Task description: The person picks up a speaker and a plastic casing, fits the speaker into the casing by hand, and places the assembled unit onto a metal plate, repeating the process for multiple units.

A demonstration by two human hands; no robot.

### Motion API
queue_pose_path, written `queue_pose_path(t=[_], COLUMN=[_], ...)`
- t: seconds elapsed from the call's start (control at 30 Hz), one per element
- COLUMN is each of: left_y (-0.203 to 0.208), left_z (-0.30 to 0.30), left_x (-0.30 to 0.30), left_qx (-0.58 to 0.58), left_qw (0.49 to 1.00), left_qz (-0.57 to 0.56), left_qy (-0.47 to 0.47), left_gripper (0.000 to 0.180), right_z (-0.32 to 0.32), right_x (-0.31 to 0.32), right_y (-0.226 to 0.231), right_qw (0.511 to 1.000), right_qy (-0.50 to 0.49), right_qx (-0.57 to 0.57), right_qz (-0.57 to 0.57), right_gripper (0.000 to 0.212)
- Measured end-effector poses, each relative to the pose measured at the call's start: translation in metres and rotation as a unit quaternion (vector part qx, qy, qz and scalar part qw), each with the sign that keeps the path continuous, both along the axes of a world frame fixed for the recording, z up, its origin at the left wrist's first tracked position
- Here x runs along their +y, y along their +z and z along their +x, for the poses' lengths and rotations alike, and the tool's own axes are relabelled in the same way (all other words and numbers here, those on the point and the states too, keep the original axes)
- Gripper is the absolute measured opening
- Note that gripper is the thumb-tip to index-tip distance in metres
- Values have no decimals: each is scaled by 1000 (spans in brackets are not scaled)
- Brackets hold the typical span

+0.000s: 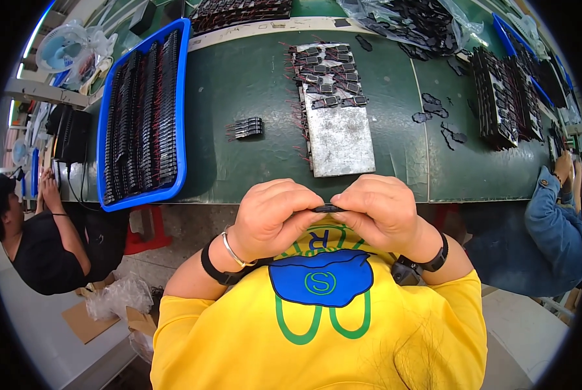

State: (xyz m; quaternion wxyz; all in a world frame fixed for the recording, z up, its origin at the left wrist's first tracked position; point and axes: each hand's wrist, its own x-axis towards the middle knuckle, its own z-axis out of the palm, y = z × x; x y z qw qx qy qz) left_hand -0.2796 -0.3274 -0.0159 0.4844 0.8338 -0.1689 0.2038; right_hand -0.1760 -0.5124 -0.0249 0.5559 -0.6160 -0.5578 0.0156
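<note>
Your hands pinch a small black part (327, 208). Your shirt (317, 325) is yellow with a blue patch and green lines. The table (239, 84) is dark green, the tray (182, 97) blue, its contents apparently black with red wires.

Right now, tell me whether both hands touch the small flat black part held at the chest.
Touching. The head view shows the left hand and right hand pinching the small black part between their fingertips, no gap.

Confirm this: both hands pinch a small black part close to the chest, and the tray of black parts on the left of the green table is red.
Not quite. The head view shows the tray is blue, not red. The rest holds: left hand and right hand pinch the small black part between them, near the chest.
</note>
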Motion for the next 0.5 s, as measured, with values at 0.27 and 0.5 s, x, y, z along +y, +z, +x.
queue_pose_path(t=[0.27, 0.5], left_y=[-13, -20], left_z=[-2, -12], left_x=[1, 1], left_qx=[45, 81], left_qw=[996, 987], left_qz=[-81, -134], left_qy=[-13, 38], left_gripper=[14, 13], right_z=[-4, -9], right_x=[2, 2], right_y=[-5, -4], right_qw=[999, 969], right_qy=[12, 0], right_qx=[46, 236], right_qz=[-19, -71], right_gripper=[20, 20])
